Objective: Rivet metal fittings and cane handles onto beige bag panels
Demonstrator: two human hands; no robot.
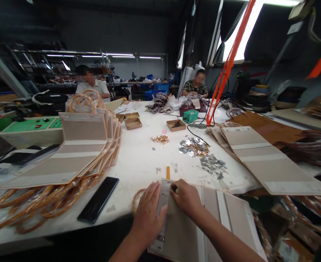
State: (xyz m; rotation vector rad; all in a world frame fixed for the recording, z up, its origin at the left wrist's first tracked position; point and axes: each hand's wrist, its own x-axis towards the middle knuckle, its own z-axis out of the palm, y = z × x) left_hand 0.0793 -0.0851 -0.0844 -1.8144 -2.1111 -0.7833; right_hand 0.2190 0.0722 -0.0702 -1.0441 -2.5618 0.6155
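A beige bag panel [213, 207] with pale cross strips lies in front of me, overhanging the table's near edge. My left hand [151, 213] rests along its left edge, fingers stretched out and thumb apart. Close beside it, my right hand [186, 196] is closed around a small dark object [174, 188] near the panel's top left corner; the fingers cover most of it. A metal fitting [160, 238] shows lower on the same edge strip. Part of a tan handle loop [136, 200] sticks out beyond my left hand. A yellow strip [168, 172] lies just past the panel.
Stacked bag panels with handles stand left [83, 131] and lie right [269, 156]. A black phone [98, 200] sits nearby. Metal plates [213, 166], shiny pieces [193, 147], gold fasteners [160, 139] and a cardboard box [176, 125] are farther back. Two people sit across. A red strap [226, 69] hangs down.
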